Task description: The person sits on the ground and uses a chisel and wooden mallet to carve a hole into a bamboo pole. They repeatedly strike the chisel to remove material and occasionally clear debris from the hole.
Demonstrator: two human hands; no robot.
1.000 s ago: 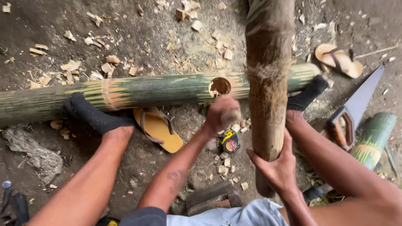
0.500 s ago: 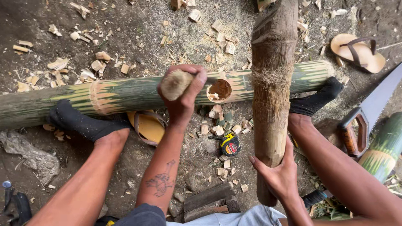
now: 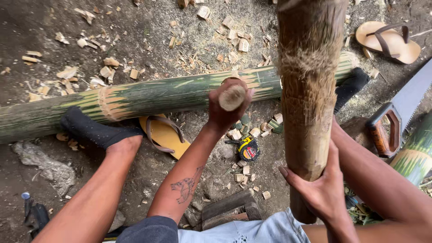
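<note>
Head view: left hand (image 3: 227, 110) clenched around wooden handle (image 3: 231, 97), right hand (image 3: 321, 191) apparently clasping upright pole (image 3: 308, 90).

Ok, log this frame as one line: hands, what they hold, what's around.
left hand: grips wooden handle over green bamboo pole | right hand: steadies upright brown pole | nearby: tape measure, handsaw

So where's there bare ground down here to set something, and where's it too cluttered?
Bare dirt lies at the top left above the green bamboo pole, and between the yellow sandal and tape measure. Chips crowd the top centre; the saw and upright post, steadied by the right hand, fill the right.
</note>
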